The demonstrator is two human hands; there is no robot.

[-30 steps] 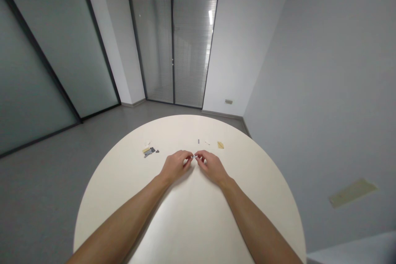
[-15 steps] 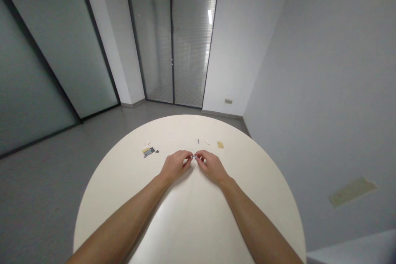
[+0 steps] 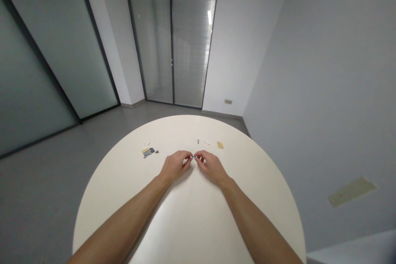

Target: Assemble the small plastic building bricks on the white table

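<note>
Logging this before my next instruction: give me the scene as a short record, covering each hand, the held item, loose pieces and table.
Left hand: fingertips pinching one end of a small piece; hand
Right hand: fingertips at the piece's other end; hand
Held item: small piece, details too small to tell
Left side: cluster of yellow, grey and dark pieces
Beyond hands: grey strip, white piece, yellow piece
Surface: pale round-edged table
</note>
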